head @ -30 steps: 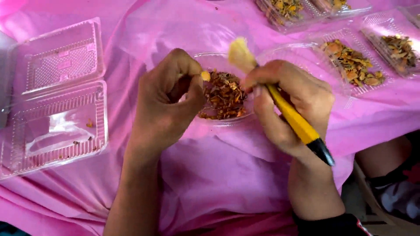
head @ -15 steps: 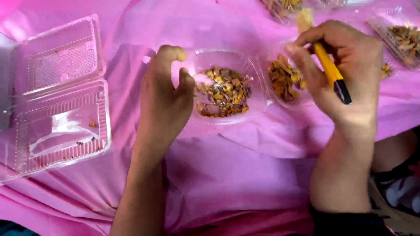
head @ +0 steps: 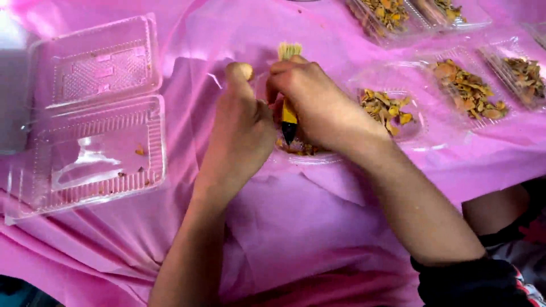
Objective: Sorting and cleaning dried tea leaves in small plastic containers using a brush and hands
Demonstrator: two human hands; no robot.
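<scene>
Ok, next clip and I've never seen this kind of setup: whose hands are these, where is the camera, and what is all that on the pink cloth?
There is no machine here. A camera worn on a person's head looks down at their own two bare hands. The right hand holds a yellow brush, bristles pointing away. The left hand pinches a small pale piece at its fingertips. Both are over a clear tray of brown and orange bits. On the pink cloth, an open clear box sits at the left, nearly bare but for a few crumbs. More trays of similar bits lie at the right.
</scene>
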